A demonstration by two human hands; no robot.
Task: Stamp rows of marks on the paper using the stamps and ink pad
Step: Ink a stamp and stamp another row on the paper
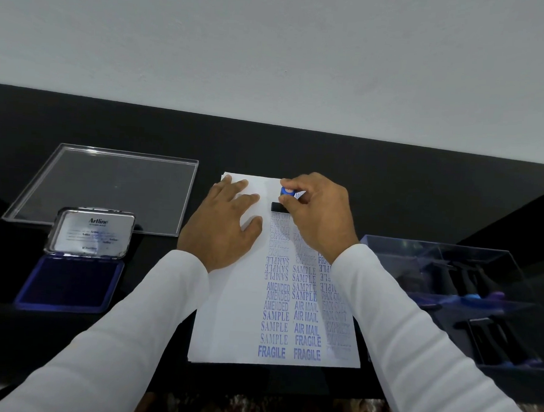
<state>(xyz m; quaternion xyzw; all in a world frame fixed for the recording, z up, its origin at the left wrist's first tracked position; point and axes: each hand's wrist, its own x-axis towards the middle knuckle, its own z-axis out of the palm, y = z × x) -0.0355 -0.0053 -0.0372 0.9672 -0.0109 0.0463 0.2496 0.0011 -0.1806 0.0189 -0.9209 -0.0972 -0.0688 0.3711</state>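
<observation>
White sleeves [149, 319] of mine fill the near edge of the head view, both arms reaching forward over the black table [393, 187]. My right hand [319, 215] pinches a stamp [284, 200] by its blue knob, fingers curled round it, with the black base pressed down on the sheet of paper [226, 314] at the far end of the printed columns. Just this side of my grip run blue rows: FAX OUT, EXPRESS, SAMPLE, AMENDED, AIR MAIL, and FRAGILE nearest me. My left hand [225, 222] lies flat just left of the stamp, fingers spread and straight, pressing the paper down. Well to the left of my grip and nearer me sits the Artline ink pad [70, 282], lid raised, its blue pad exposed. Beyond it, touching the raised lid, lies a clear plastic lid [106, 186]. Right of my grip stands a clear stamp box [468, 300] holding more dark-handled stamps, blurred behind its walls.
</observation>
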